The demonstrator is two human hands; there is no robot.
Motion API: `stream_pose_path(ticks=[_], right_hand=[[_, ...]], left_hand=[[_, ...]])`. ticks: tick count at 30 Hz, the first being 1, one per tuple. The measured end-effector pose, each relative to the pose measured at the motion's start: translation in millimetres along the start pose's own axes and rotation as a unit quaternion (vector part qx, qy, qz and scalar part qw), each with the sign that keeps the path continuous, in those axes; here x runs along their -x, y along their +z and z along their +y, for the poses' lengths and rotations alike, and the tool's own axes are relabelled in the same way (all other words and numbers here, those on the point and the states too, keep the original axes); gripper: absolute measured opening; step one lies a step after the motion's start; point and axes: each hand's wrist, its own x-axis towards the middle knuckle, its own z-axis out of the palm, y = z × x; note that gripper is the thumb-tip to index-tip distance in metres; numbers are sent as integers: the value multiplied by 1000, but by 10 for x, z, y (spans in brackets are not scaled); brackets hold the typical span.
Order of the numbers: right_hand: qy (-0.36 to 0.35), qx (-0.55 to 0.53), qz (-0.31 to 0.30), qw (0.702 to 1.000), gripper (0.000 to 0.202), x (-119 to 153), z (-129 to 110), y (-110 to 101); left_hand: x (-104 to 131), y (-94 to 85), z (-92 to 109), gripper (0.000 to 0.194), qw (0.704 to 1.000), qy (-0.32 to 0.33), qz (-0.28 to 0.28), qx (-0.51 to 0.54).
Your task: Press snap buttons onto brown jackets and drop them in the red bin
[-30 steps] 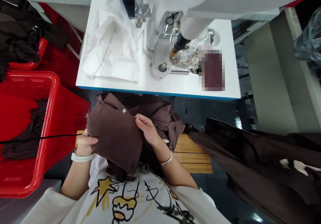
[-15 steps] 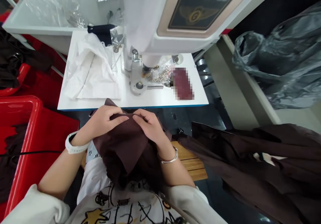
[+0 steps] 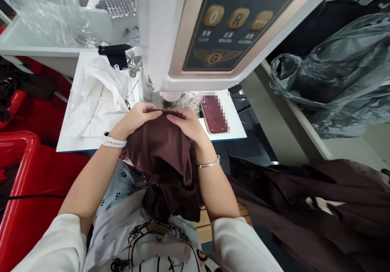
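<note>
A dark brown piece of fabric (image 3: 160,142) hangs from both hands down over my lap. My left hand (image 3: 143,116) pinches its upper edge, thumb on top. Close beside it, my right hand (image 3: 185,121) grips the same edge, the two thumbs almost meeting. The held edge is at the lower head of a white machine (image 3: 161,56), whose working end is partly hidden behind my hands. A tiny dark dot shows in the fabric near the thumbs.
On the white table (image 3: 68,136) lie a white cloth bag (image 3: 100,101) at left and a phone (image 3: 214,115) at right. Red bins (image 3: 33,142) stand at left. More brown fabric (image 3: 304,207) drapes at right, below a grey plastic bag (image 3: 341,68).
Both hands have moved forward with the brown fabric, from in front of the table edge to the machine's head. The view has shifted, and the machine's panel shows larger.
</note>
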Motion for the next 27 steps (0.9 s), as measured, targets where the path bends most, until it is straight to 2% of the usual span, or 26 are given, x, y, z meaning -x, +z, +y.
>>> stream_pose_path(ticks=[2, 5, 9, 15, 27], right_hand=[[-9, -9, 0, 1000, 18, -64, 39, -11], [-5, -13, -9, 1000, 17, -115, 73, -33], [35, -52, -32, 998, 21, -153, 91, -59], [104, -91, -15, 990, 22, -188, 176, -60], [78, -50, -7, 996, 18, -204, 214, -33]], left_hand=[[-58, -28, -32, 27, 999, -17, -19, 41], [-110, -47, -61, 25, 999, -21, -13, 28], [-158, -42, -93, 25, 1000, -7, -14, 7], [-205, -20, -148, 27, 998, 23, -1, -55], [-221, -76, -238, 28, 996, 40, -19, -80]])
